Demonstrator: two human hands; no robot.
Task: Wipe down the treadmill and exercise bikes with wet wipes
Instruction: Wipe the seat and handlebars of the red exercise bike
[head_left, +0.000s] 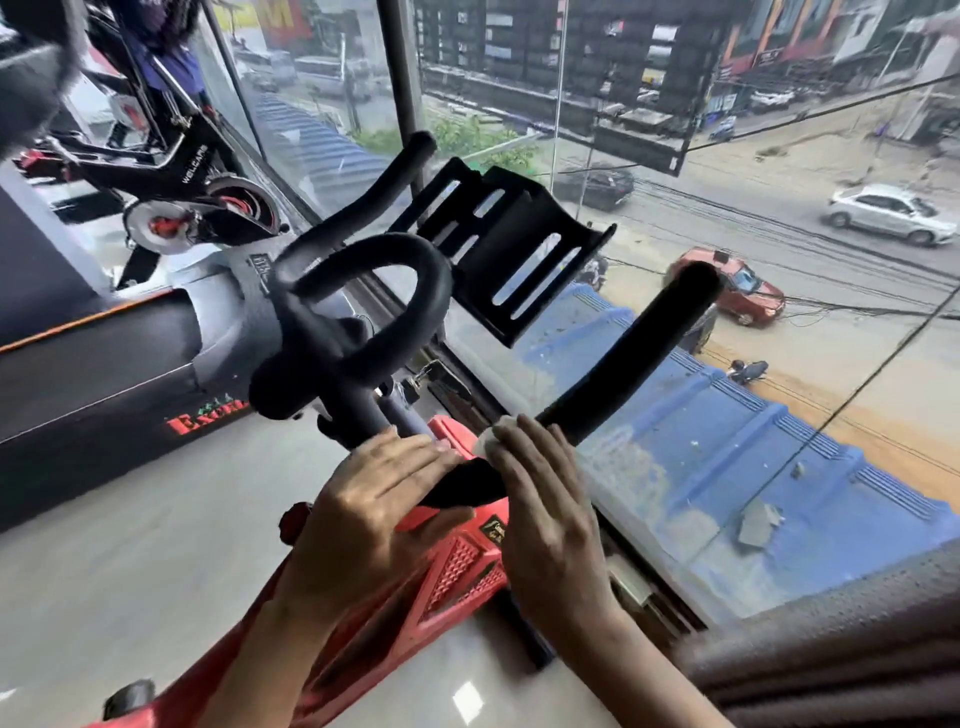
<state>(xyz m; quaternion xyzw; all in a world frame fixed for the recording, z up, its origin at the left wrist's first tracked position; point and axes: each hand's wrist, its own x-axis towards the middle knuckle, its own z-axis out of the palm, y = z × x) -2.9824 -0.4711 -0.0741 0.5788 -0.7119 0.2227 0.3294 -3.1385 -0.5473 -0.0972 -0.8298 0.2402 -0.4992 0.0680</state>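
Observation:
I stand over a red exercise bike (457, 566) with black foam handlebars (639, 353). My right hand (545, 499) wraps a white wet wipe (491, 434) around the near part of the right handlebar arm. My left hand (374, 499) grips the same bar just to the left, fingers curled over it. A black slotted tablet holder (519, 249) sits at the middle of the bars. The looped centre grips (363, 291) rise to the left.
A big window (675, 156) runs right behind the bars, with a street below. A treadmill deck (104, 364) lies on the left, and a second black bike (197, 176) stands beyond it. Grey floor (130, 597) spreads at lower left.

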